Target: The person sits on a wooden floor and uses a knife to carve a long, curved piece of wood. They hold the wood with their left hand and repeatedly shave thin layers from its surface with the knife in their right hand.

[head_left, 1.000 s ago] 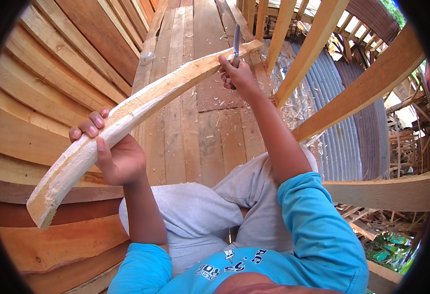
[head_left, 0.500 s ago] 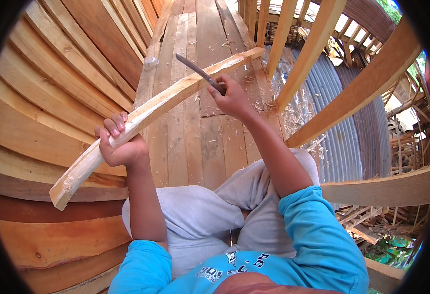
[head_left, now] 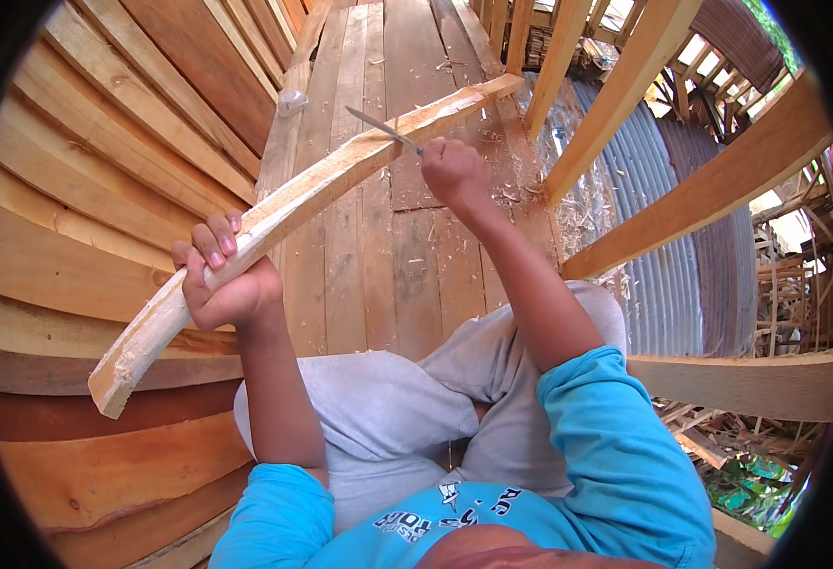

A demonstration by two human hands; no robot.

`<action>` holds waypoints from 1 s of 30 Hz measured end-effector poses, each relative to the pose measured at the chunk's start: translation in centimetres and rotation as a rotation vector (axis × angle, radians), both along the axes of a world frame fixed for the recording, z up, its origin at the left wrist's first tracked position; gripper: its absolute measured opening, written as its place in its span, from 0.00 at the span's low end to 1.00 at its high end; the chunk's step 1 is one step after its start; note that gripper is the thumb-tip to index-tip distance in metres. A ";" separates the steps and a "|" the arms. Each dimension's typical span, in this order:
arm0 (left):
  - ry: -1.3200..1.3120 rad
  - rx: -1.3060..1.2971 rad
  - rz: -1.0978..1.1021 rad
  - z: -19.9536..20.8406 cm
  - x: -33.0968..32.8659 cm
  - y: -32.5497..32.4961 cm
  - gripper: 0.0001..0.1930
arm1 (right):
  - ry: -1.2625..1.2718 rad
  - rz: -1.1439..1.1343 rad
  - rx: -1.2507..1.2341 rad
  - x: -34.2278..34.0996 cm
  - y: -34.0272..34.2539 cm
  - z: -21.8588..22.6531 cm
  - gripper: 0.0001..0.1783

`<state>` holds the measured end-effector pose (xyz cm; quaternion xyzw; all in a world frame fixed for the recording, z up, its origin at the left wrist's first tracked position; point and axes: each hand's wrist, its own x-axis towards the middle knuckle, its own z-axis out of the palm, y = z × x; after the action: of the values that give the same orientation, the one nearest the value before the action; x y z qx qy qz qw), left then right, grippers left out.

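Observation:
A long, pale length of wood (head_left: 312, 185) slants across in front of me, its near end low at the left and its far end up at the right. My left hand (head_left: 227, 275) is wrapped round it toward the near end, fingers over the top. In my right hand (head_left: 455, 173) is a knife (head_left: 383, 126), its handle hidden in my fist. The blade points to the left and lies across the wood's upper face, in the far half. Freshly cut, lighter patches show along the wood.
Plank flooring (head_left: 345, 284) with scattered shavings lies beneath. Boards (head_left: 84, 228) stand along the left wall. Wooden railing posts (head_left: 616, 100) rise at the right, with corrugated metal sheets (head_left: 658, 237) beyond. A small clear object (head_left: 291, 102) sits by the left wall.
The knife blade has turned and come onto the wood, and my right hand has moved slightly right and rolled over. The wood's near end has shifted slightly left and down.

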<state>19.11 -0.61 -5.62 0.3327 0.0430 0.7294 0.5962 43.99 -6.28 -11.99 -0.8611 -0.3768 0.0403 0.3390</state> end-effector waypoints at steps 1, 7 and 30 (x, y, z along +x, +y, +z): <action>0.002 0.018 -0.008 0.0 0.1 -0.1 0.09 | 0.014 -0.053 0.000 1.6 0.2 -0.9 0.31; 0.007 0.051 0.003 -0.1 -0.1 0.2 0.09 | 0.075 0.174 -0.098 -3.5 -0.5 2.9 0.31; 0.036 0.008 0.009 -0.1 -1.0 0.8 0.11 | 0.201 0.155 -0.099 -3.4 0.2 3.1 0.33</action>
<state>18.13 0.15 -5.75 0.3478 0.0523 0.7262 0.5907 40.64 -6.09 -8.92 -0.8366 -0.4040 0.1712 0.3279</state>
